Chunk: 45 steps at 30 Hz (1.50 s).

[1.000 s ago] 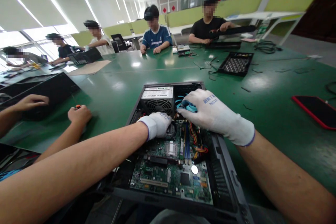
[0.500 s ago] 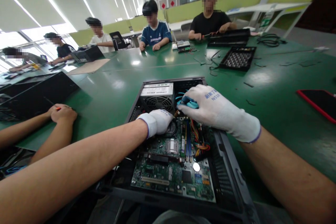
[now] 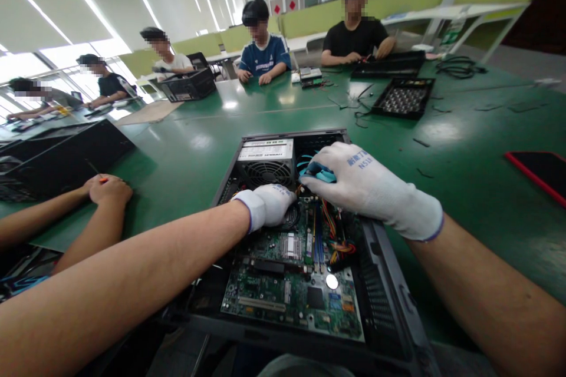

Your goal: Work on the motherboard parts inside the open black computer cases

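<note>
An open computer case (image 3: 389, 283) lies before me with a green motherboard (image 3: 283, 294) inside. My left hand (image 3: 270, 203), in a white glove, reaches in below the power supply (image 3: 267, 165), next to the black CPU fan (image 3: 292, 215); its fingertips are hidden. My right hand (image 3: 354, 179), also gloved, has its fingers bent around near the blue case fan (image 3: 309, 162) at the far end; what its fingertips touch, if anything, cannot be made out. Coloured cables (image 3: 342, 250) run along the board's right side, beside the blue memory slots (image 3: 318, 235).
Another person's hands (image 3: 110, 191) with a screwdriver are at the left, by a black case (image 3: 66, 156). A red-edged tablet (image 3: 539, 174) lies right. Black metal parts (image 3: 402, 97) and cables (image 3: 460, 66) lie farther back. Several people sit across the green table (image 3: 186, 135).
My hands have barely moved. Across the table, a person's black case has shifted right and turned, and the person in black has brought their hands closer together.
</note>
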Each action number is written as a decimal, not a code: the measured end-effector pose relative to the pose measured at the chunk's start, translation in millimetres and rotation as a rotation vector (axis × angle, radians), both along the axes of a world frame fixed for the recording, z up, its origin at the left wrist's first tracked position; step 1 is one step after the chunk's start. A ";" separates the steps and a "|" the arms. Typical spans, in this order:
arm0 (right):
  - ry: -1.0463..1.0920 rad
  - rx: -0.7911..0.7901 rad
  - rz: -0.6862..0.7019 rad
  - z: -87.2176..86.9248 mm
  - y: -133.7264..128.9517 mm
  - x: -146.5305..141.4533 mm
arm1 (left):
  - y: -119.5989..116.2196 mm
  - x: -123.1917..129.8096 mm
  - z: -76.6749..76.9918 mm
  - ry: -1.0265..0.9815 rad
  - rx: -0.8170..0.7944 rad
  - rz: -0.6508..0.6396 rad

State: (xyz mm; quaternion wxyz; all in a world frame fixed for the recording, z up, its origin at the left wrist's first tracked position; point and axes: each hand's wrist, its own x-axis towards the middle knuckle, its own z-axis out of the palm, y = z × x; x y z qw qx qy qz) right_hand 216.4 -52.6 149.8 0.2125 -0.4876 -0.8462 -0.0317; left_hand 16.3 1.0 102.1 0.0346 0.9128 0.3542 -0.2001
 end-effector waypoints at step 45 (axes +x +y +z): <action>0.027 -0.008 0.005 -0.7 -0.1 -0.1 | -2.8 3.4 15.9 0.080 -0.017 0.074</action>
